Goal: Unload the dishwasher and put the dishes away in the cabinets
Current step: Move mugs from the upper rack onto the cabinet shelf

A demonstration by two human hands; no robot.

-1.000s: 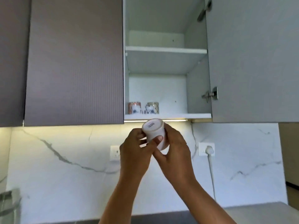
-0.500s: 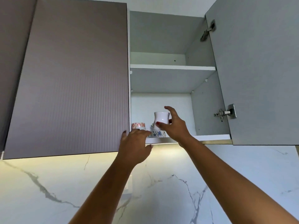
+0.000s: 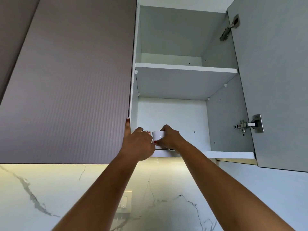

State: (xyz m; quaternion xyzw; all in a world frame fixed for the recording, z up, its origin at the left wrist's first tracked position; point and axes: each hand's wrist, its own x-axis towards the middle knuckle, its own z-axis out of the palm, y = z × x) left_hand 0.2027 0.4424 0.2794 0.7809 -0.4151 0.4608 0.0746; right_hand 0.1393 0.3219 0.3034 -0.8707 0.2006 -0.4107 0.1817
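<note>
My right hand (image 3: 168,138) grips the white cup (image 3: 158,135) at the bottom shelf (image 3: 230,155). At the shelf's left end, my left hand (image 3: 138,144) raises a forefinger; I can't tell its grip

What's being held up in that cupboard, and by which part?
The right hand grips a small white cup round its side wall. Whether the left hand holds anything cannot be told.

Free shelf (image 3: 230,154) right of white cup (image 3: 158,135)
</note>
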